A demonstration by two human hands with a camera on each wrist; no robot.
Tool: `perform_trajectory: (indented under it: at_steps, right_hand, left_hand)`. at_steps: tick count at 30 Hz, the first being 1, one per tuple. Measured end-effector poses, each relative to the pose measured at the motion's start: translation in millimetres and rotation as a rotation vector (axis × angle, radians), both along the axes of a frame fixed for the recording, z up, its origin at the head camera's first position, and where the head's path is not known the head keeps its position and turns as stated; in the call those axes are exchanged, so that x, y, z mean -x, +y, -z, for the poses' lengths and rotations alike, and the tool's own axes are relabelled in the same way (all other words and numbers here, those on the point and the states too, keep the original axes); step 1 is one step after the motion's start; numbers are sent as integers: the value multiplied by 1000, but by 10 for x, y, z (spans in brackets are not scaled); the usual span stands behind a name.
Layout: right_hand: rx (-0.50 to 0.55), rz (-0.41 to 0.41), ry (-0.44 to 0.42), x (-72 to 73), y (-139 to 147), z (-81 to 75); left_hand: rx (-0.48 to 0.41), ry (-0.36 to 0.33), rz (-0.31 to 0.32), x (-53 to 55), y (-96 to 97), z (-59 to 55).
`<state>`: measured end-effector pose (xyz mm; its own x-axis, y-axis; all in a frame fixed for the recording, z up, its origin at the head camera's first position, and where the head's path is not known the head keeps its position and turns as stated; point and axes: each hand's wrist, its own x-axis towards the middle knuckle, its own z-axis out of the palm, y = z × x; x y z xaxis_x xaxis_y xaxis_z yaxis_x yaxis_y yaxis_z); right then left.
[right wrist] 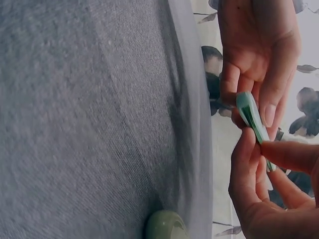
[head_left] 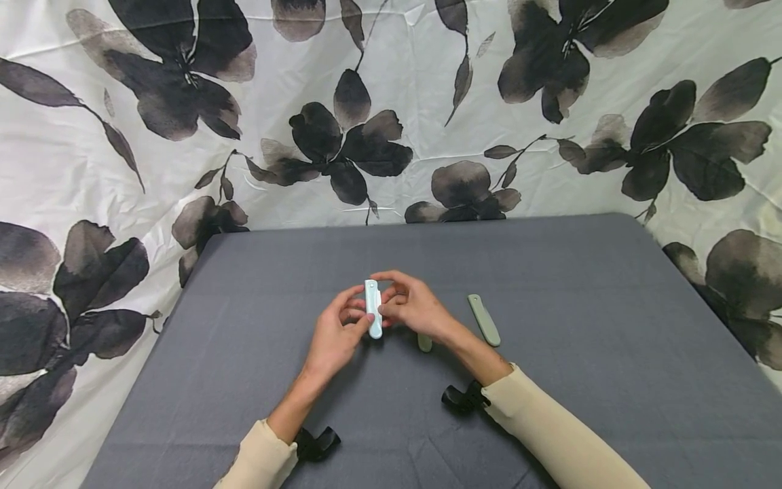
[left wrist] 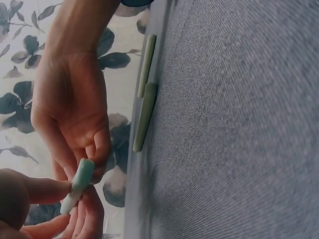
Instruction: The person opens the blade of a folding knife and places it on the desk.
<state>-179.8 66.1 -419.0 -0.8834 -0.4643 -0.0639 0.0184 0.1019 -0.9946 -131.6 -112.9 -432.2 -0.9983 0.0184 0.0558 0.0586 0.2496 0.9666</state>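
Tabletop (head_left: 562, 272) — pale-blue handle (head_left: 373, 305) between hands (head_left: 334, 333) (head_left: 421, 310)

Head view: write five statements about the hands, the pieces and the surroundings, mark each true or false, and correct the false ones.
1. The left hand and right hand both touch the pale blue piece. True.
2. The pale blue piece lies flat on the table. False: it is held up above the gray tablecloth.
3. Two green pieces lie on the gray tablecloth. True.
4. Both sleeves are black. False: the sleeves are cream.
5. The backdrop bears dark flowers. True.
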Motion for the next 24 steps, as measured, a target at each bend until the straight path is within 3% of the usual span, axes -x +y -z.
perform_trajectory:
  at_steps: [6,12,24]
  right_hand:
    - [-15,69,-6,-3,-39,-7]
    - [-41,133,-7,0,-78,-28]
    - [-33,188,-18,9,-111,-68]
  left_hand:
    - [33,-28,-27,3,-15,-45]
    - [0,-47,-33,22,-29,-63]
    - [-37,-72,-12,75,-75,-116]
